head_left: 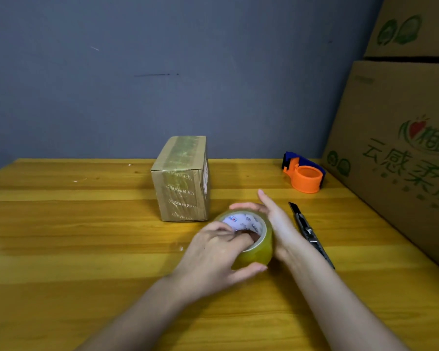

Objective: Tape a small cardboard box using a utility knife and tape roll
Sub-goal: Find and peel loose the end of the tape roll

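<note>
A small cardboard box (181, 181) stands upright on the wooden table (74, 236), with clear tape over its top and front. Just in front of it and to the right is a roll of clear yellowish tape (256, 247) with a white printed core. My left hand (218, 254) grips the roll, fingers inside the core and thumb on the outer face. My right hand (276, 221) cups the roll's right and far side, with one finger pointing straight out. A black utility knife (308, 231) lies on the table right of my right hand, untouched.
An orange and blue tape dispenser (304, 174) sits at the back right of the table. Large printed cardboard cartons (395, 138) are stacked along the right edge. A grey wall (162, 72) closes off the back.
</note>
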`<state>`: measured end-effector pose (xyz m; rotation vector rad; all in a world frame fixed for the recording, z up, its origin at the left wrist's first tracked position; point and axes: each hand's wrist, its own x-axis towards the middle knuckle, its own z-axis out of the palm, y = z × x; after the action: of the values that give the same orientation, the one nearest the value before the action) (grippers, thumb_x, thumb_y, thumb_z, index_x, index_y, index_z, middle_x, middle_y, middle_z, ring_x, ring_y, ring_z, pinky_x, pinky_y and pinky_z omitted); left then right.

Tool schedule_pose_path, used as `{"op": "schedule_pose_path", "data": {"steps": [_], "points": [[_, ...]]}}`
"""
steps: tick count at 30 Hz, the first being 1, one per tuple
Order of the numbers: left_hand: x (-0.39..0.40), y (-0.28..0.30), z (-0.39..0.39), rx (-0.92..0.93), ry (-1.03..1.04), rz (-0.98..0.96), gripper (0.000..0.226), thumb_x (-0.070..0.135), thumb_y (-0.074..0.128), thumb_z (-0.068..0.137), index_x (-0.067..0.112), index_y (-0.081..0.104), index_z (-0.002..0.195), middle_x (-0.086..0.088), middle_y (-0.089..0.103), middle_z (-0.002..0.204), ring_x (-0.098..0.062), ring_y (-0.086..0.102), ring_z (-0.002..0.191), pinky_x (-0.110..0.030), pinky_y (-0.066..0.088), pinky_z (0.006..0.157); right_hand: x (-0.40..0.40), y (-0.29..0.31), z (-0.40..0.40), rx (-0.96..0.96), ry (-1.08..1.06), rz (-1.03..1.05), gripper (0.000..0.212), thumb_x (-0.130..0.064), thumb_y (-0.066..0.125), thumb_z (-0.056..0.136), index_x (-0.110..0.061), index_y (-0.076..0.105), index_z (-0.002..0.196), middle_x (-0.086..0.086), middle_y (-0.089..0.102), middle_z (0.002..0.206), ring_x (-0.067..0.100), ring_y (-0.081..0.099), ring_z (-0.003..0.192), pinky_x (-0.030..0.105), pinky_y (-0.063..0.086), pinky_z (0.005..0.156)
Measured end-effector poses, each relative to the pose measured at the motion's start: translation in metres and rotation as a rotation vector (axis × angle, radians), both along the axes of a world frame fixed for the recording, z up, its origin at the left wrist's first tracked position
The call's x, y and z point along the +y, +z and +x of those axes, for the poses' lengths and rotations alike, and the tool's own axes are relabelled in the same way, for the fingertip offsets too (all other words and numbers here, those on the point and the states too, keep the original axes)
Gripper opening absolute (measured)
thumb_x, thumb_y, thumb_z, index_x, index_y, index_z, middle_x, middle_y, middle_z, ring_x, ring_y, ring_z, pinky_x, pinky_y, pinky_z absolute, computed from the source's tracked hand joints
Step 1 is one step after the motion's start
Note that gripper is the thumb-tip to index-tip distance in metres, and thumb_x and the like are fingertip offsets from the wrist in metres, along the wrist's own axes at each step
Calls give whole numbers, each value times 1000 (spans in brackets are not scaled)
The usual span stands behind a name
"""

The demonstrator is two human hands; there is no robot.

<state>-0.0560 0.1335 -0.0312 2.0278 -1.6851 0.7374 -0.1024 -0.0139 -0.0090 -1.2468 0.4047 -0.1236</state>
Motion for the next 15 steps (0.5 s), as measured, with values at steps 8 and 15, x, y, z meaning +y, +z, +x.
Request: {"op": "schedule_pose_path", "data": {"steps": [8,15], "points": [[-25,17,7,15,225,-51,34,47,43,78,22,64,89,6,72,76,-15,67,76,-31,32,86,16,-1,6,-195,-533,-406,38,-44,37,99,-23,46,129,-1,50,135,16,47,125,26,35,97],[-54,32,16,46,338,18,34,27,55,56,12,68,84,-1,70,63,-22,67,60,-33,48,68,17,8,6,-61,-459,-534,51,-33,44,98,-22,31,146,1,30,152,19,30,139,36,25,116]]}}
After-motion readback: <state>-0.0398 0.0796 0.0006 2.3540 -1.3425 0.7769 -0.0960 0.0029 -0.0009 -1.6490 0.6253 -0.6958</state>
